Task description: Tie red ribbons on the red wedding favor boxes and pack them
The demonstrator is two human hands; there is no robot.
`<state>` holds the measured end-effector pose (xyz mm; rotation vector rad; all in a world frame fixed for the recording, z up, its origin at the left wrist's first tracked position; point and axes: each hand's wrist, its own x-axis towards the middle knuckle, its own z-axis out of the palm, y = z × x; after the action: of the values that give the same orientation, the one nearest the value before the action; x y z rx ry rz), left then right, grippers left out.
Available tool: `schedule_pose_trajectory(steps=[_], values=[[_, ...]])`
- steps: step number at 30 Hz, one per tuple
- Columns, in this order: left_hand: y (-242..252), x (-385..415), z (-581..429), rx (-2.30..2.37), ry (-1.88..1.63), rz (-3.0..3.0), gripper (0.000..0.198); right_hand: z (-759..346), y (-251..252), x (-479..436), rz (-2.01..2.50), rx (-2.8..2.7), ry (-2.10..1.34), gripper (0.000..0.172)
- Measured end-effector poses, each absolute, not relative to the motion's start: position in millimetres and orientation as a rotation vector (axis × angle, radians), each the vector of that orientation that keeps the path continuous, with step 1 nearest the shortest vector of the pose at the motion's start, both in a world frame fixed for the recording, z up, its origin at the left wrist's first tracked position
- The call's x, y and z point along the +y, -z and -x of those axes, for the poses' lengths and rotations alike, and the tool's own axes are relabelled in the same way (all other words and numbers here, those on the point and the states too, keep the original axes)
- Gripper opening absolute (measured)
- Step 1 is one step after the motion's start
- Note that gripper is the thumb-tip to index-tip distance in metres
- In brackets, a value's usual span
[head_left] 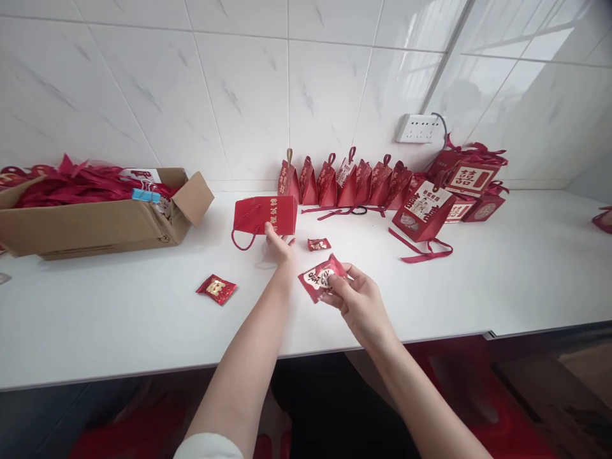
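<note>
My left hand (pixel 280 243) grips a small red gift bag (pixel 261 215) by its edge, thumb on the front and fingers partly hidden. The bag is turned on its side, its red cord handle (pixel 246 242) hanging to the left. Pinched in my right hand (pixel 356 293) is a red-and-white wrapped sweet packet (pixel 321 278) with dark lettering, raised above the table. Between the hands and the back row, a smaller red packet (pixel 319 245) lies on the white table (pixel 268 319). Left of my left forearm lies another red packet (pixel 217 289) with gold print.
An open cardboard box (pixel 109 226) full of red ribboned pieces stands at the left. Several red triangular boxes (pixel 327 182) line the tiled wall. At right are a larger red box (pixel 424 209), a loose ribbon (pixel 425 257) and stacked gift boxes (pixel 471 178) below a power strip (pixel 418 129).
</note>
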<state>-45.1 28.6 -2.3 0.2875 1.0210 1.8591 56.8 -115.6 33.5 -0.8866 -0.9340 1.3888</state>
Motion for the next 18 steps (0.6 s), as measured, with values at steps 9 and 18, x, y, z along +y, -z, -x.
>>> schedule_pose_trajectory(steps=[9, 18], values=[[3, 29, 46, 0.969, -1.833, -0.351, 0.056, -49, -51, -151, 0.790, -0.791, -1.524, 0.025], [0, 28, 45, 0.975, -1.813, -0.311, 0.054, -60, -52, -146, 0.771, -1.086, -1.650, 0.028]])
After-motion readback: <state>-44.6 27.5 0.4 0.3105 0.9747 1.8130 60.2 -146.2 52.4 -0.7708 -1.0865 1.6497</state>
